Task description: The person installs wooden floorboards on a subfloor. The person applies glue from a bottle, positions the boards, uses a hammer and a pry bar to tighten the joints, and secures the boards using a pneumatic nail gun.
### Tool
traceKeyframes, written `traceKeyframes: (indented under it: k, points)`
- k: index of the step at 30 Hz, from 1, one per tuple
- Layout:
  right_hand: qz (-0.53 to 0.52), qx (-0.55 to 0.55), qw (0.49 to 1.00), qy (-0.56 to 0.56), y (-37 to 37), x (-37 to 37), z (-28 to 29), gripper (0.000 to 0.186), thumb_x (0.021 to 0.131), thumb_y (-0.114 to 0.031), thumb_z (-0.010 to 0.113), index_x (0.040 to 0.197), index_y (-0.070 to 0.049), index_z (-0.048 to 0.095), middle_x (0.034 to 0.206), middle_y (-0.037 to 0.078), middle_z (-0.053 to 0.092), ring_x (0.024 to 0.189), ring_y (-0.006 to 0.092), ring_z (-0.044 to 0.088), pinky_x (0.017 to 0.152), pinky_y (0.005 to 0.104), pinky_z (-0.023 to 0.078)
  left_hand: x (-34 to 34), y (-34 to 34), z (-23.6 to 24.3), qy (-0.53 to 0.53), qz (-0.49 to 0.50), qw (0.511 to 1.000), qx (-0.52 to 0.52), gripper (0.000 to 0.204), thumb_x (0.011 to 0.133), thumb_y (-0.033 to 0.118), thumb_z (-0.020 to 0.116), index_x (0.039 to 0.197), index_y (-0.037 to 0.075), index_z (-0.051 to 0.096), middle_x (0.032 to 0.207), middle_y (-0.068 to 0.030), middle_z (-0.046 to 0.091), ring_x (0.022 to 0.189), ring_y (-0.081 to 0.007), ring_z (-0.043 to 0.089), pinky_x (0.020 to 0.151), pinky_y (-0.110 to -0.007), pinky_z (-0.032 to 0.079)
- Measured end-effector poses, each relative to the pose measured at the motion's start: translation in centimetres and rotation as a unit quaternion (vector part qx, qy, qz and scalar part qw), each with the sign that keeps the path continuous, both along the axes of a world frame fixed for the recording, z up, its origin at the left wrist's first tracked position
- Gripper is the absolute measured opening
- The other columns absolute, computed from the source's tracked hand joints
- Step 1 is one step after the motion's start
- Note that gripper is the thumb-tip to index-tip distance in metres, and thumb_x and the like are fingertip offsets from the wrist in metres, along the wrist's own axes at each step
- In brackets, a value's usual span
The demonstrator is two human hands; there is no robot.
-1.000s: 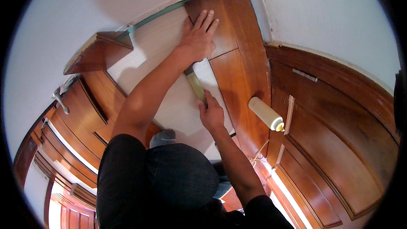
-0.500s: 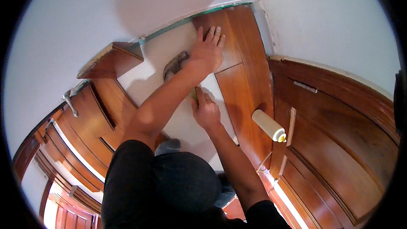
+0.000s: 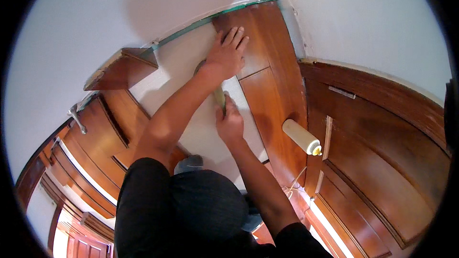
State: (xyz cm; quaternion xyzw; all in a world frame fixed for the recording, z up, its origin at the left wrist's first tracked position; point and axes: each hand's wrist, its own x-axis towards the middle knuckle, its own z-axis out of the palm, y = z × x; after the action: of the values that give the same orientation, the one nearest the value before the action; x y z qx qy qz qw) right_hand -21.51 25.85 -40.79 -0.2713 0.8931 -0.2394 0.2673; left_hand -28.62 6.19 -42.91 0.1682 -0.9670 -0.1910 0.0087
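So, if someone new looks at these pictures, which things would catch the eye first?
Probably the left hand, spread on reddish-brown planks at upper centre, and the right hand just below it, gripping a tool with a yellow-green handle. Next, a cream bottle with a yellow tip, standing on the planks right of centre.

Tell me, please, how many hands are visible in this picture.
2: the left hand, spread at the edge of the planks, and the right hand, lower in the picture, closed around a handle. No other hand shows.
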Motion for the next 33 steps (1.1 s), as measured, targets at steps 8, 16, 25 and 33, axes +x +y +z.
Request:
traceKeyframes:
  k: [8, 16, 25, 33]
  points:
    - [0.092, 0.057, 0.994, -0.026, 8.0, 2.4, 3.1, 0.048, 0.096, -0.023, 0.063, 0.140, -0.010, 0.053, 0.133, 0.018, 0.058, 0.122, 0.0395, 0.056, 0.102, 0.0479, 0.048, 4.4, 5.1, 0.5, 0.032, -0.054, 0.998, 0.008, 0.074, 0.092, 0.040, 0.065, 0.150, 0.000, 0.043, 0.163, -0.0190, 0.032, 0.152, -0.0321, 0.026, 0.120, -0.054, 0.025]
    - [0.000, 0.116, 0.980, 0.159, 20.6, -2.8, 1.7, 0.064, 0.093, -0.019, 0.063, 0.149, 0.001, 0.039, 0.158, 0.023, 0.035, 0.146, 0.0421, 0.032, 0.121, 0.0507, 0.025, 8.4, 11.8, 0.8, 0.014, -0.129, 0.990, 0.057, 0.079, 0.087, 0.040, 0.067, 0.148, -0.005, 0.044, 0.164, -0.0235, 0.028, 0.153, -0.0355, 0.025, 0.122, -0.053, 0.023]
    - [0.038, 0.171, 0.957, 0.233, 23.7, -1.1, -2.6, 0.076, 0.093, -0.033, 0.062, 0.154, 0.001, 0.032, 0.164, 0.019, 0.026, 0.150, 0.0396, 0.023, 0.122, 0.0550, 0.017, 8.1, 10.9, 1.7, -0.031, -0.006, 0.993, 0.109, 0.082, 0.092, 0.037, 0.065, 0.153, -0.006, 0.033, 0.161, -0.0330, 0.023, 0.153, -0.0447, 0.017, 0.122, -0.055, 0.022]
    - [0.024, 0.084, 0.986, 0.139, 22.7, -4.3, 1.3, 0.066, 0.094, -0.032, 0.063, 0.149, -0.002, 0.041, 0.157, 0.021, 0.037, 0.142, 0.0399, 0.038, 0.120, 0.0504, 0.028, 5.1, 12.5, -7.4, 0.092, 0.182, 0.734, 0.648, 0.077, 0.097, 0.028, 0.061, 0.158, 0.001, 0.023, 0.159, -0.0186, 0.032, 0.145, -0.0322, 0.033, 0.121, -0.043, 0.028]
